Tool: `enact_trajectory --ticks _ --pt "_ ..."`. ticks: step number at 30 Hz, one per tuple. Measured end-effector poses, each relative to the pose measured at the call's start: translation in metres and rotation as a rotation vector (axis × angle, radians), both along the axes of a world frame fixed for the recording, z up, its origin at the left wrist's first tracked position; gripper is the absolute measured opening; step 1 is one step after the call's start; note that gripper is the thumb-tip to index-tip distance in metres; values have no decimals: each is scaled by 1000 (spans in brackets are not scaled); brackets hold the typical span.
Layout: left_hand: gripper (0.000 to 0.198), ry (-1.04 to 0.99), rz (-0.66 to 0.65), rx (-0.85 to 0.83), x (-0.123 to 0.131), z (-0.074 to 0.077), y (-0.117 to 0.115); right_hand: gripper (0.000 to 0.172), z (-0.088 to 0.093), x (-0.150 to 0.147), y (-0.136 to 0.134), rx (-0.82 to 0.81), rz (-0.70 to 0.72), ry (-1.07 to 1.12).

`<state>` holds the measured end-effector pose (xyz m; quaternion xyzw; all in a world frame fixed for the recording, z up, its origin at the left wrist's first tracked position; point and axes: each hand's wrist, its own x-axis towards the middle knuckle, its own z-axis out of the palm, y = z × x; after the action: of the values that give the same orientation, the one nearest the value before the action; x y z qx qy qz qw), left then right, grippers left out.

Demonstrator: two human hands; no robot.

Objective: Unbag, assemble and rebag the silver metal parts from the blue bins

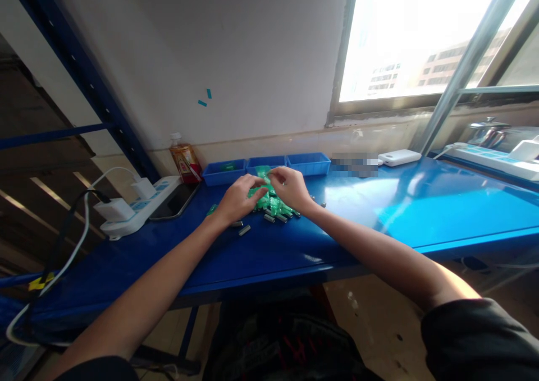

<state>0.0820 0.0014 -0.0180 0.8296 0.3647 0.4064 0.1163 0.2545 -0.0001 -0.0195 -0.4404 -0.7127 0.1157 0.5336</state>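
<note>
A pile of crinkled green plastic bags (274, 206) lies on the blue table in front of me, with several small silver metal cylinders (269, 218) at its near edge. My right hand (292, 187) reaches over the pile from the right, its thumb and fingertips pinched on a small green plastic bag (263, 171). On the left side of the pile is my left hand (242, 198), fingers curved and thumb held apart from them, nothing visible between. One loose cylinder (245, 230) lies nearer to me, and another rests beside the left wrist.
Three blue bins (309, 164) line the wall behind the pile; green material shows in the left one. To the left are a drink bottle (185, 159), a phone (174, 201) and a power strip (145, 207) with cables. A white power bank (399, 157) lies at the back right.
</note>
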Motion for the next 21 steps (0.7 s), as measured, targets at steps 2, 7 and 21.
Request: enact_trajectory --ticks 2,7,21 --pt "52 -160 16 -203 -1 1 3 25 -1 -1 -4 174 11 -172" --pt "49 -544 -16 -603 -7 6 13 31 -1 -3 -13 259 50 -335" --pt "46 37 -30 -7 -1 5 1 37 1 3 6 -235 93 124"
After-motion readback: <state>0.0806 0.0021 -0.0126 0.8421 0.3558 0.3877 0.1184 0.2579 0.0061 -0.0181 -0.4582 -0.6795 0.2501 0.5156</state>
